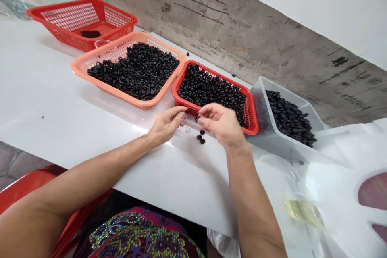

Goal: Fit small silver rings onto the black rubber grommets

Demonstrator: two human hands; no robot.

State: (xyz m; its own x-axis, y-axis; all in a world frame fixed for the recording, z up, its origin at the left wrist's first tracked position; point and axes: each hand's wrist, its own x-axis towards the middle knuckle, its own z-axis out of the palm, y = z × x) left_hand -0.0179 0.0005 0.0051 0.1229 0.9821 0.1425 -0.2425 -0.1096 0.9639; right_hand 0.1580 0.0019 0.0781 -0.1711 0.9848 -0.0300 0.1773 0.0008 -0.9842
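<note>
While hands [165,127] [221,125] hover, matte black tubular beads [200,137] lie loose.

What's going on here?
A seated person is working at a white table with bare hands. The left hand and right hand are at the front of a small red basket filled with black beads. A few loose black beads lie on the table just below them; whether either hand holds one can't be told. More beads fill an orange basket to the left and a clear plastic tub to the right.
</note>
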